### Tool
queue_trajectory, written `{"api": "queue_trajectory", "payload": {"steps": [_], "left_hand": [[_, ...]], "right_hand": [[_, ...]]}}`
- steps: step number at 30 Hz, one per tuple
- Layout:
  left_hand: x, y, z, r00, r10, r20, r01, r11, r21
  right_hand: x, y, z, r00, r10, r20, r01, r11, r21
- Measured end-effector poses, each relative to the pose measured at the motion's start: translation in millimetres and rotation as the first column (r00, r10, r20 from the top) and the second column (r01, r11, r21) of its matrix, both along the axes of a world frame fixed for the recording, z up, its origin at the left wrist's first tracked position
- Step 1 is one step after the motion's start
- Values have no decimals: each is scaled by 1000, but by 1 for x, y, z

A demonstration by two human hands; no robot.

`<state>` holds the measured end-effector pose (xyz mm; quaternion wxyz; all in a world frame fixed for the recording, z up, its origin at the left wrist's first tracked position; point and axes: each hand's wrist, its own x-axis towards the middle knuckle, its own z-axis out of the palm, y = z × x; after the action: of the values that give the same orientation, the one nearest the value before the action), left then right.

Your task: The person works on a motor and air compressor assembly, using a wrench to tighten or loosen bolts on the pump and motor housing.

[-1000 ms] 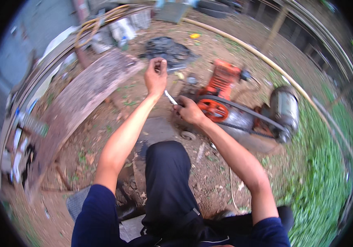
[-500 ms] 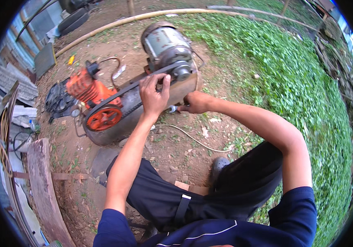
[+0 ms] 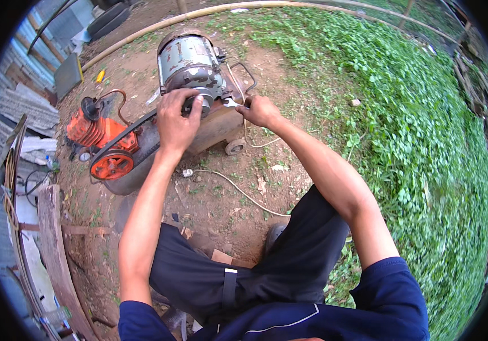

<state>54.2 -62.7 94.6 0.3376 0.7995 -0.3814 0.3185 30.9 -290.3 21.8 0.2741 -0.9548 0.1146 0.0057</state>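
1. Here's the left arm [image 3: 144, 227], stretched well forward, close to straight at the elbow!
2. Left wrist [image 3: 170, 156] almost in line with the forearm, and the left hand [image 3: 177, 122] shows its back to us.
3. Look at those fingers: bent over at the front, thumb upright opposite, a clear gap between them!
4. Across to the right arm [image 3: 340, 179], elbow out wide and plainly bent, forearm angling inward.
5. And the right hand [image 3: 261, 112]: curled into a tight grip, level with the left, the two well apart!
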Motion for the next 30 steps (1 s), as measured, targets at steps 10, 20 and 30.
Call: {"api": "queue_trajectory", "payload": {"steps": [10,20,30], "left_hand": [[-31,-28,18,998,-42,56,23,953,301],[38,-44,20,966,194,170,-220,964,151],[59,-41,1,967,253,42,-256,946,198]], "right_hand": [[7,-11,8,992,-57,108,46,994,103],[3,-32,6,984,-13,177,6,999,38],[0,-23,19,989,8,148,-2,999,-46]]}}
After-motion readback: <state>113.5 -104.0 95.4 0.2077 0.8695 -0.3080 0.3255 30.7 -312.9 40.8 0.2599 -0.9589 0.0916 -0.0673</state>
